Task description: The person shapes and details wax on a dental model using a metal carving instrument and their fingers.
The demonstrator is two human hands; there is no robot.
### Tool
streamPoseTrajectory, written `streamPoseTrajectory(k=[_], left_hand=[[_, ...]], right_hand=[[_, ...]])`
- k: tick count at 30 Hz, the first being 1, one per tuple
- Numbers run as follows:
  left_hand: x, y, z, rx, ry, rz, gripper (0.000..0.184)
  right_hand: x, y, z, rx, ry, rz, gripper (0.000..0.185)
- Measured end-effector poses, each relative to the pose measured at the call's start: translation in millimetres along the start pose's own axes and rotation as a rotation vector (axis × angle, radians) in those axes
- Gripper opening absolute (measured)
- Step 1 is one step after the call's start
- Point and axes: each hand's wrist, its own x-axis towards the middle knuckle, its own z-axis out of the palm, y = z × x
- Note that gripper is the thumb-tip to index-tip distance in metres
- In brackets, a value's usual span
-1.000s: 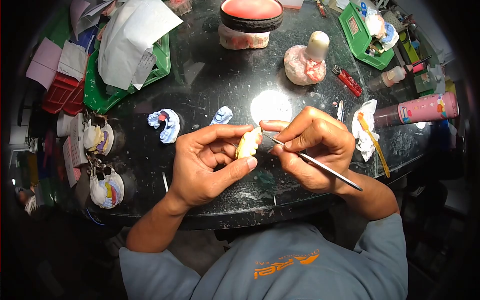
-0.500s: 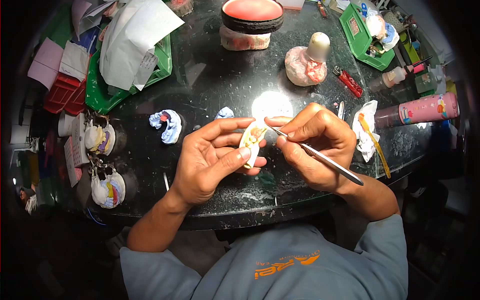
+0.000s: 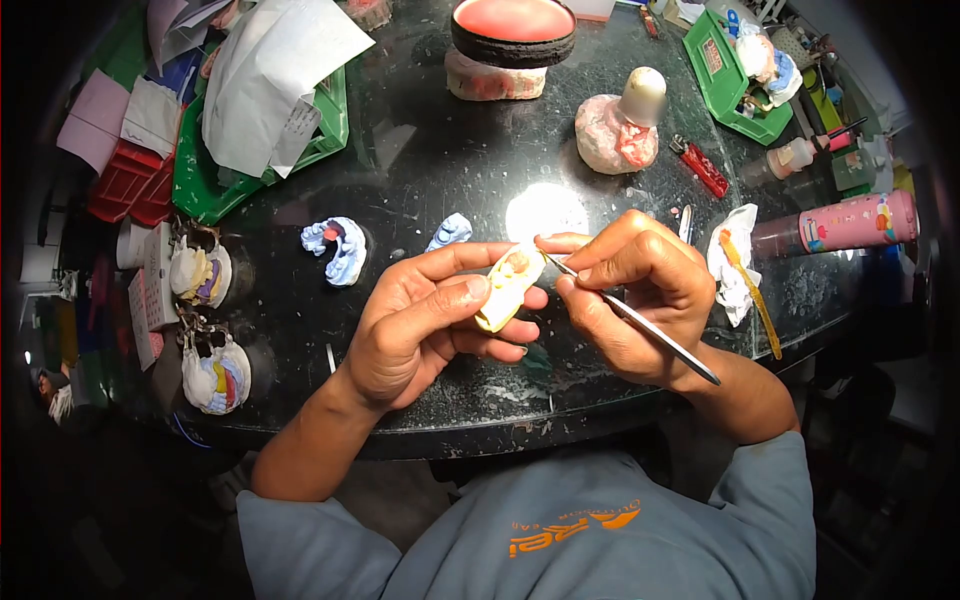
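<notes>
Pinched between the thumb and fingers of my left hand [image 3: 420,315] is a pale yellow dental cast [image 3: 506,290] with a pinkish patch near its upper end. My right hand [image 3: 640,290] grips a slim metal carving tool [image 3: 660,340] like a pen, its tip at the upper right edge of the cast. Whether the tip touches is too small to tell. Behind my left hand lies a small blue dental cast piece [image 3: 451,230]. A blue horseshoe-shaped dental cast [image 3: 345,255] with a pink spot rests farther left on the black table.
Two mounted dental models [image 3: 215,375] stand at the left edge. Green trays [image 3: 205,190] with papers and models sit at both back corners. A round pink-topped pan [image 3: 512,25], a capped burner-like pot [image 3: 610,145], a red lighter [image 3: 703,170], tissue [image 3: 735,290] and pink bottle [image 3: 860,220] are around.
My left hand has turned the yellow cast, so more of its broad face shows, and its thumb has shifted up. The right hand and carving tool have moved only slightly.
</notes>
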Motion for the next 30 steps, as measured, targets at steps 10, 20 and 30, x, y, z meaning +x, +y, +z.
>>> streamPoseTrajectory(k=[10,20,30], left_hand=[[2.1,-0.8,7.3,0.131,0.079,0.046,0.053],[2.5,-3.4,8.1,0.12,0.073,0.11,0.047],[3.9,-13.3,4.4,0.172,0.086,0.167,0.049]], right_hand=[[1.5,-1.9,-2.1,-0.01,-0.013,-0.041,0.016],[-0.9,-5.3,0.0,-0.002,0.013,-0.049,0.016],[-0.9,-13.0,3.0,-0.027,-0.051,-0.052,0.016]])
